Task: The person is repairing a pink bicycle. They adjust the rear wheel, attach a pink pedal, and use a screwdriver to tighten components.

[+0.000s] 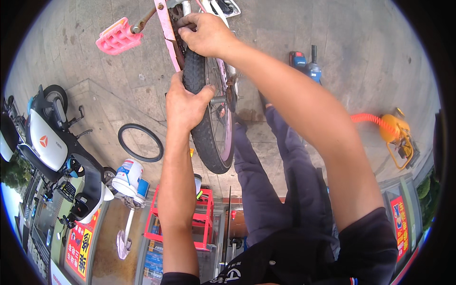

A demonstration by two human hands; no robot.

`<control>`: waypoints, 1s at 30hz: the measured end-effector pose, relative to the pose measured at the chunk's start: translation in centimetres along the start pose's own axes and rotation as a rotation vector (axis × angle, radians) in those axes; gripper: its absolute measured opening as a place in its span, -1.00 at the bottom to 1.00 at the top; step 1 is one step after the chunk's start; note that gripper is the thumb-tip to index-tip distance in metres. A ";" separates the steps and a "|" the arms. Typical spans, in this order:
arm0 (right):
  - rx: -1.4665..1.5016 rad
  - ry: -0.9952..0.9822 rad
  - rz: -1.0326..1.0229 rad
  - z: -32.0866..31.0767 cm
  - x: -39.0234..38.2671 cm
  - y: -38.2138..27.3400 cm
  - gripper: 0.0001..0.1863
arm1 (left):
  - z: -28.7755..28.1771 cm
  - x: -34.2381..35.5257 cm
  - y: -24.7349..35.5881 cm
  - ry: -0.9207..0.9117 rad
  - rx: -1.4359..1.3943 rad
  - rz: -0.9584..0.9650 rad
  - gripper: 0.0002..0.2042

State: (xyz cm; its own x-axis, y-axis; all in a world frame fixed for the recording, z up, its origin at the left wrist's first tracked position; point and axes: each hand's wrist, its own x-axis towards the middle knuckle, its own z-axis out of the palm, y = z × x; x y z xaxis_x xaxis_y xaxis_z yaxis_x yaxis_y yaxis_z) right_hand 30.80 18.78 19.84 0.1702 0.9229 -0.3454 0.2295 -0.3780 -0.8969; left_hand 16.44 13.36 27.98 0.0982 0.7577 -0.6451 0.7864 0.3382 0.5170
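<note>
A small bicycle's knobbly black tyre point(202, 142) on a pink-rimmed wheel stands upright in front of me. My left hand point(186, 105) grips across this wheel, thumb by the axle and fingers toward the pink chain guard point(165, 28), which has rust-brown patches. Farther up, my right hand point(205, 35) is closed at the top of the tyre beside the guard. Its fingertips reach into the gap near the frame, and what they pinch is hidden. A pink pedal point(118, 36) sticks out to the left on a rusty crank point(146, 20).
A loose black tyre point(140, 142) lies on the paving at left, near a parked electric scooter point(47, 140) and a white bucket point(128, 175). A red rack point(204, 216) stands nearer me. To the right are a blue power tool point(312, 69) and a yellow compressor with orange hose point(395, 128).
</note>
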 end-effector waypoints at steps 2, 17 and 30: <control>0.032 0.215 -0.029 -0.8 -0.5 -1.4 -0.64 | -0.1 -0.2 -0.2 0.012 0.018 0.001 -0.31; -0.101 0.428 -0.041 2.9 2.9 7.7 -0.43 | -1.1 -5.4 0.1 0.007 -0.036 0.035 -0.43; 0.201 0.311 -0.011 0.3 2.5 7.5 -0.50 | 3.7 -15.2 -8.9 0.084 -0.264 0.112 -0.20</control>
State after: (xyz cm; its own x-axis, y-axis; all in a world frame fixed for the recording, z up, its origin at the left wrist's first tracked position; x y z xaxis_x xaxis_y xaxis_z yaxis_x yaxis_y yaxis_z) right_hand 32.60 18.28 12.20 0.4586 0.8488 -0.2632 0.0450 -0.3180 -0.9470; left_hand 10.22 -3.25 31.12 0.1160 0.8382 -0.5329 0.5862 0.3753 0.7180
